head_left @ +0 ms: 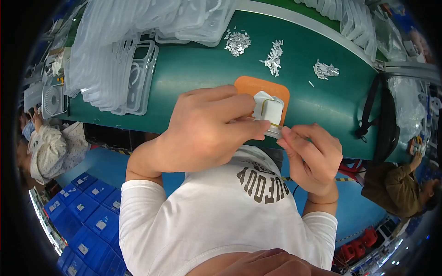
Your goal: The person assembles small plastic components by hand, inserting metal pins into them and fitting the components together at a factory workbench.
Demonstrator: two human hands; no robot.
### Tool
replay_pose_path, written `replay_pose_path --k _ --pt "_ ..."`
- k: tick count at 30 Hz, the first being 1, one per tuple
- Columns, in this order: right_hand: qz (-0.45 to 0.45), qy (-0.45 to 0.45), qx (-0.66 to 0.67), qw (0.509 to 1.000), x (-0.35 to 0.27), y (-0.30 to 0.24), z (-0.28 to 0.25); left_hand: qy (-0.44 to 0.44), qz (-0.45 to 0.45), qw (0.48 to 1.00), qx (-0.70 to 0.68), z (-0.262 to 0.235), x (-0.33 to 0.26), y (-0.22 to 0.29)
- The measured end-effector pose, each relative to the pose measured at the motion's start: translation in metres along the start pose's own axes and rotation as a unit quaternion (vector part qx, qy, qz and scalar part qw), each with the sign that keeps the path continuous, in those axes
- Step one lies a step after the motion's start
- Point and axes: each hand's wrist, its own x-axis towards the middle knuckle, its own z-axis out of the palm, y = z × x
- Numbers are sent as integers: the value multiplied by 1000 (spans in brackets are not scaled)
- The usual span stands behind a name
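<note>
A small white block-shaped piece (272, 110) with a thin yellowish line along it is held over an orange mat (260, 84), near the table's front edge. Its near end has a clear, flat strip (274, 131). My left hand (202, 126) is closed on its left side, thumb and forefinger at the strip; the other fingers partly hide the piece. At the strip's right end, my right hand (314, 156) is closed in a pinch. Whatever sits between those fingertips is too small to make out.
Small silvery-white pieces lie in three piles: round (238, 43), long (274, 59) and right-hand (326, 70). Clear plastic frames (106, 60) are stacked at the left of the green table (193, 73). A black strap bag (384, 124) rests at the right. Co-workers sit on both sides.
</note>
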Motion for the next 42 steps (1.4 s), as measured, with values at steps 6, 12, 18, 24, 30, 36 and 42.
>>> replay_pose_path --k 6,12,18,24,30,36,42 --pt "12 -16 -19 1000 1 -2 1 16 24 999 19 2 -1 -6" --pt "156 -66 247 954 2 -3 -16 47 109 991 -66 0 -8 -8" --pt "171 -192 301 918 11 4 -21 -4 187 982 -8 -4 -4 -2" --pt "150 -256 269 916 15 6 -16 -15 177 984 17 -1 -6 1" --pt "150 -211 284 923 9 9 -9 -22 151 988 6 0 -6 -1" --pt "116 -184 268 939 -4 0 -12 -16 123 992 -21 11 -13 -1" --pt "127 92 477 865 -25 2 -10 84 21 970 -226 27 -39 1"
